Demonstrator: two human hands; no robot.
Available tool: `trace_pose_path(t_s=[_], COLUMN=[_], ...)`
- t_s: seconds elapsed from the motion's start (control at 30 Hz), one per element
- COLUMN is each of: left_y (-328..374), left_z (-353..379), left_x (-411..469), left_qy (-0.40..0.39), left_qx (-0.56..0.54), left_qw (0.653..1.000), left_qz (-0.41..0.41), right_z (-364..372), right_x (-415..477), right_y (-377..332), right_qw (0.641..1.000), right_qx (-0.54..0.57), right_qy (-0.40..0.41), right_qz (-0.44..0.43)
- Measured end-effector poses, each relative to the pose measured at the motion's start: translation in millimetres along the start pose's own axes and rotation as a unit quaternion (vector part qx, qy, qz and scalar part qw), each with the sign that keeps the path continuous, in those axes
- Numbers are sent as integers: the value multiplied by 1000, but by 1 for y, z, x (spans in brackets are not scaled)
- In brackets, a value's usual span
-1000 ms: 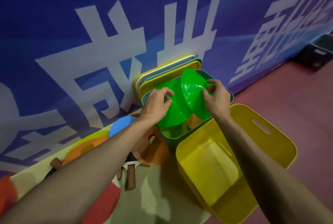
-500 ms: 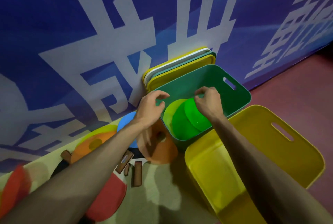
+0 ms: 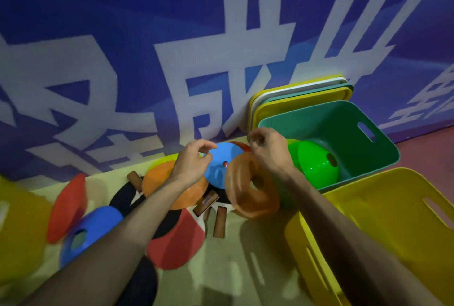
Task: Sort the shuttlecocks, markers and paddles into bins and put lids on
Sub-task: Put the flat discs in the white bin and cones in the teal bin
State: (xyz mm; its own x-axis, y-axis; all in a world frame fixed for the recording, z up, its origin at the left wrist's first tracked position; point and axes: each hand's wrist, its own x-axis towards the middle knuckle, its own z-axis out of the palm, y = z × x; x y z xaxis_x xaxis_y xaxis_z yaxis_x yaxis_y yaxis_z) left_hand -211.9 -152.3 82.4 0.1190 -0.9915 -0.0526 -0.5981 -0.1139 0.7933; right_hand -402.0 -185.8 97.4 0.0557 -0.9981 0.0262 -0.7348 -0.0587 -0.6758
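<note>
Two green disc markers (image 3: 317, 165) lie inside the green bin (image 3: 344, 109). My right hand (image 3: 267, 150) hovers just left of that bin's near corner, fingers loosely curled, holding nothing. My left hand (image 3: 194, 160) hangs over the edge of a blue marker (image 3: 221, 168) with arched fingers and nothing in its grip. An orange marker (image 3: 253, 195) leans below my right hand. Further markers lie left: orange (image 3: 159, 180), blue (image 3: 91, 229), red (image 3: 66, 207). A red paddle (image 3: 177, 244) and a black paddle (image 3: 122, 197) lie under my left forearm.
An empty yellow bin (image 3: 393, 219) stands at the front right, touching the green bin. Several lids (image 3: 299, 91) lean against the blue banner wall behind the green bin. A blurred yellow object (image 3: 19, 232) sits at the far left. Red floor shows at right.
Both hands let go of the green markers, which now lie in the green bin. The hands moved left toward the pile of markers, and the view swung left.
</note>
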Motion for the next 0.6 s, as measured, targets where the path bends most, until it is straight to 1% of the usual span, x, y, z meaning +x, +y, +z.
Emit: trace_pose_path(t_s=[0.17, 0.43, 0.5, 0.6], left_y=[-41, -106, -120, -131], left_z=[-29, -57, -56, -48], left_x=[-13, -14, -11, -8], left_qy=[24, 6, 0, 2], left_qx=[-9, -25, -21, -7], left_qw=[998, 989, 988, 994], left_qz=[-52, -148, -153, -110], right_z=[38, 95, 108, 125], right_x=[0, 19, 26, 32], right_y=[-19, -28, -28, -21], right_qw=[998, 987, 984, 976], right_qx=[5, -37, -46, -74], right_qy=[-61, -157, -175, -206], right_qz=[-10, 0, 7, 26])
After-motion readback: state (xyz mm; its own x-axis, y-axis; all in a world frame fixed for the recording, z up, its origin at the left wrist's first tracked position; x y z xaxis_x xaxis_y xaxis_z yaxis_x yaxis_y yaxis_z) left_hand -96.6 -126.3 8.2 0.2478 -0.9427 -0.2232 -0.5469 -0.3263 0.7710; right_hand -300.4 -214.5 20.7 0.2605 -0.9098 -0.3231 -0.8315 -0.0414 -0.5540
